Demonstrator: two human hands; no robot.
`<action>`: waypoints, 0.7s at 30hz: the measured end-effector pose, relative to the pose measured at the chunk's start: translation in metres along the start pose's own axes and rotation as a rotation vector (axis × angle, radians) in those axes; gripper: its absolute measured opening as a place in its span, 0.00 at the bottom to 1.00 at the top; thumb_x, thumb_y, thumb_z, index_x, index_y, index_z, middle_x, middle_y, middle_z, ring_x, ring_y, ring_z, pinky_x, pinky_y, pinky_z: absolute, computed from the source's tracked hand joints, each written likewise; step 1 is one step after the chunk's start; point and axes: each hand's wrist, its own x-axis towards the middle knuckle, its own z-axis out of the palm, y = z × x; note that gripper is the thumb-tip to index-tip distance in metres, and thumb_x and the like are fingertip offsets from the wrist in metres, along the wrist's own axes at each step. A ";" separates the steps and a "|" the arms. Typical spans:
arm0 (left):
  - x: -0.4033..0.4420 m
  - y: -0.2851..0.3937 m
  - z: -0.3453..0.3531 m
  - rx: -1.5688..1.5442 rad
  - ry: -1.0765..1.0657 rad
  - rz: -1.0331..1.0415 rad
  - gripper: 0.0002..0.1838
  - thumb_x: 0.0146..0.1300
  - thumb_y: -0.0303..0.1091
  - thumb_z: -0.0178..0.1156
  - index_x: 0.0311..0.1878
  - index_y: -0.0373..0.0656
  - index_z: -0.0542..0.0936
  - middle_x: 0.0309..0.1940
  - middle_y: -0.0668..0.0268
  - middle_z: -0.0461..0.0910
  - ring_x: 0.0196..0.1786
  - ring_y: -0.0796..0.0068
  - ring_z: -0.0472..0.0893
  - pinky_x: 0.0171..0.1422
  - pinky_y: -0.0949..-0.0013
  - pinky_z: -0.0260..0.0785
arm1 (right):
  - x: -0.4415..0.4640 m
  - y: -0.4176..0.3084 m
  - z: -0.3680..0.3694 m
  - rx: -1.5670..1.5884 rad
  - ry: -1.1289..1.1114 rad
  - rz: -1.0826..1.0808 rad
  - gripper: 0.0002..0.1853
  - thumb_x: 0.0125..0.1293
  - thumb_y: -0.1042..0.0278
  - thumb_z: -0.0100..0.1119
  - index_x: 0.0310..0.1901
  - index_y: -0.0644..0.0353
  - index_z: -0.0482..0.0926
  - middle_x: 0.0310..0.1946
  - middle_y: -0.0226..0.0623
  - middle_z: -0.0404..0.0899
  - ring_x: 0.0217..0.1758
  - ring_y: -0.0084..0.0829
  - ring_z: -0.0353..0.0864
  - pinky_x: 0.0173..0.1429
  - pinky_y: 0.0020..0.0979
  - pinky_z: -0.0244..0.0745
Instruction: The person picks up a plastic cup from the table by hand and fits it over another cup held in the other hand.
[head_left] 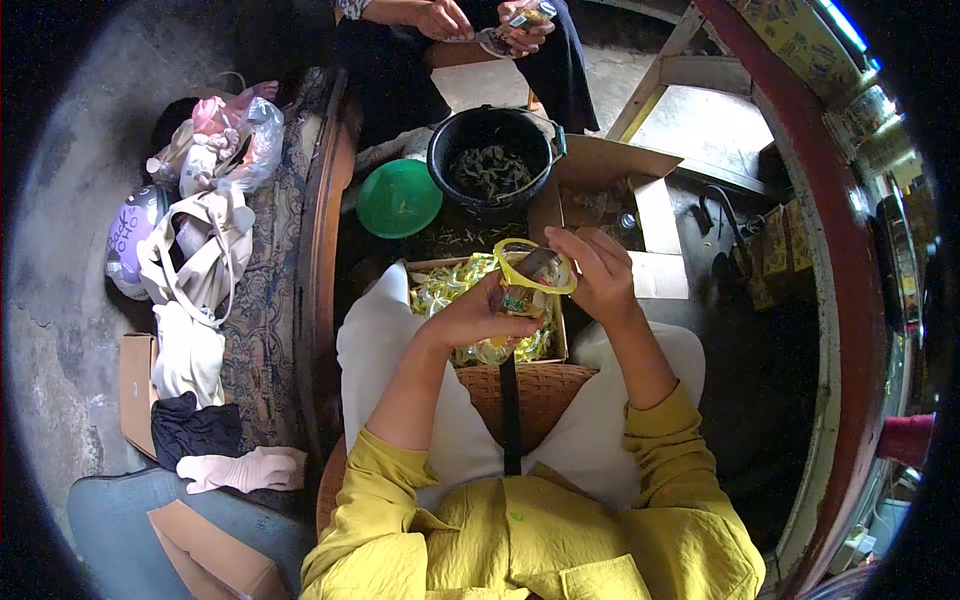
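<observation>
My left hand point(480, 318) wraps around a clear plastic jar point(497, 350) with printing on its side, held tilted above the box. A yellow ring-shaped rim point(505, 265) stands at the jar's mouth, and a dark flat piece point(537, 262) shows inside it. At the right edge of this rim is my right hand point(598, 268), its fingers bent and closed together. What they pinch is hidden. Below both hands, a shallow box point(563, 350) holds many small yellow-and-green wrapped packets point(440, 285).
Ahead stand a black bucket point(437, 165) of dark dried leaves, a green lid point(400, 198) and an open cardboard box point(660, 220). Another person's hands point(440, 20) hold a small jar point(533, 15). Bags and cloths point(200, 250) lie left; a wooden frame point(815, 250) rises right.
</observation>
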 end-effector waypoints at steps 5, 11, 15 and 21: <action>0.003 -0.010 -0.005 -0.144 -0.105 0.000 0.32 0.45 0.32 0.68 0.53 0.39 0.63 0.36 0.66 0.76 0.40 0.78 0.75 0.44 0.73 0.67 | 0.001 -0.002 -0.002 -0.009 -0.022 -0.001 0.19 0.42 0.83 0.60 0.41 0.65 0.76 0.25 0.38 0.78 0.27 0.33 0.77 0.30 0.29 0.72; 0.003 -0.014 -0.003 -0.388 -0.264 0.024 0.26 0.46 0.30 0.64 0.50 0.39 0.65 0.33 0.64 0.75 0.33 0.76 0.75 0.34 0.73 0.68 | 0.002 -0.004 -0.001 0.060 -0.020 0.006 0.18 0.41 0.84 0.57 0.39 0.66 0.77 0.26 0.40 0.78 0.27 0.34 0.77 0.31 0.30 0.73; 0.002 -0.004 0.003 -0.480 -0.402 0.085 0.24 0.48 0.36 0.62 0.47 0.39 0.66 0.27 0.64 0.73 0.28 0.76 0.73 0.28 0.75 0.66 | 0.002 -0.004 -0.003 0.057 -0.040 -0.037 0.16 0.43 0.82 0.57 0.38 0.66 0.77 0.27 0.40 0.78 0.27 0.35 0.76 0.31 0.30 0.74; 0.005 -0.004 0.003 -0.512 -0.505 0.091 0.26 0.47 0.40 0.62 0.47 0.39 0.66 0.23 0.65 0.70 0.25 0.77 0.71 0.25 0.76 0.64 | 0.001 -0.005 -0.001 0.042 -0.020 -0.052 0.13 0.44 0.81 0.60 0.36 0.67 0.76 0.28 0.40 0.78 0.28 0.36 0.77 0.33 0.31 0.74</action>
